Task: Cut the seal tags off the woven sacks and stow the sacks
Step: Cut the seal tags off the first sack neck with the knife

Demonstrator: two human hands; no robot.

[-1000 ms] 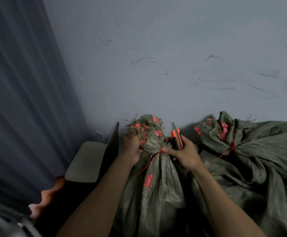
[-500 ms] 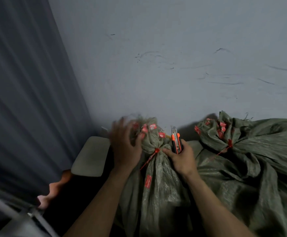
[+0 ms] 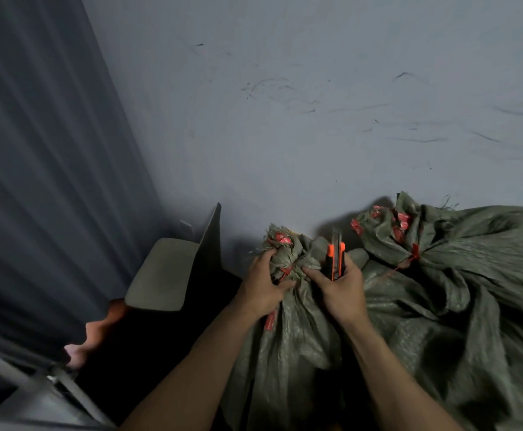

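A grey-green woven sack [image 3: 288,353] stands upright before me, its gathered neck tied with a red seal tag [image 3: 285,271]; another red tag [image 3: 270,320] hangs lower on its side. My left hand [image 3: 263,284] grips the bunched neck from the left. My right hand [image 3: 339,286] holds an orange and black utility knife [image 3: 335,256] upright while its fingertips pinch the neck's right side. A second tied sack [image 3: 459,275] with its own red tie [image 3: 414,251] lies to the right.
A scuffed pale wall [image 3: 316,119] rises close behind the sacks. A dark curtain [image 3: 45,166] hangs at left. A grey chair seat [image 3: 163,275] stands left of the sack, and a metal frame [image 3: 36,387] crosses the bottom left corner.
My left hand let go of the neck, opened briefly, then closed round it again lower down. My right hand stayed at the neck with the knife upright.
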